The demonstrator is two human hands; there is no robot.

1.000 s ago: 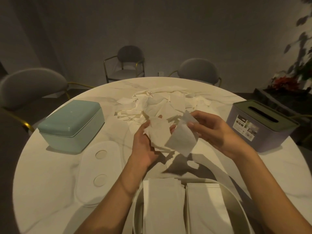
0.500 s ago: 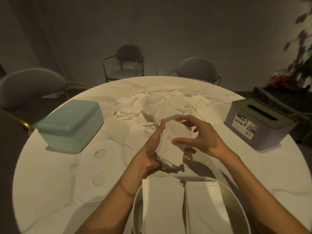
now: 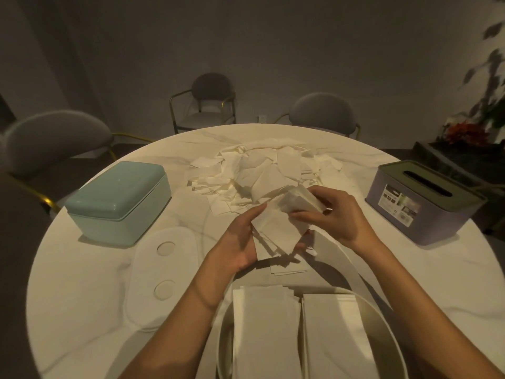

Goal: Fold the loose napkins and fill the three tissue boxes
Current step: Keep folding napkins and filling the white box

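The round table (image 3: 82, 283) carries everything, and the work looks to be in its early-to-middle stretch. At the table's near edge an open white box (image 3: 382, 318) holds two neat stacks of folded napkins (image 3: 265, 329), so one box is being filled. Left of the table's centre sits a teal box (image 3: 117, 198), lid closed; at the right edge a purple box (image 3: 426, 201) shows its slot, contents unseen. A flat white lid (image 3: 161, 274) lies near the teal box. Toward the table's far side a heap of loose napkins (image 3: 259, 170) remains unfolded. Above the table's middle, the left hand (image 3: 235, 244) cradles a small folded bundle (image 3: 278, 228) while the right hand (image 3: 336, 214) pinches its upper end.
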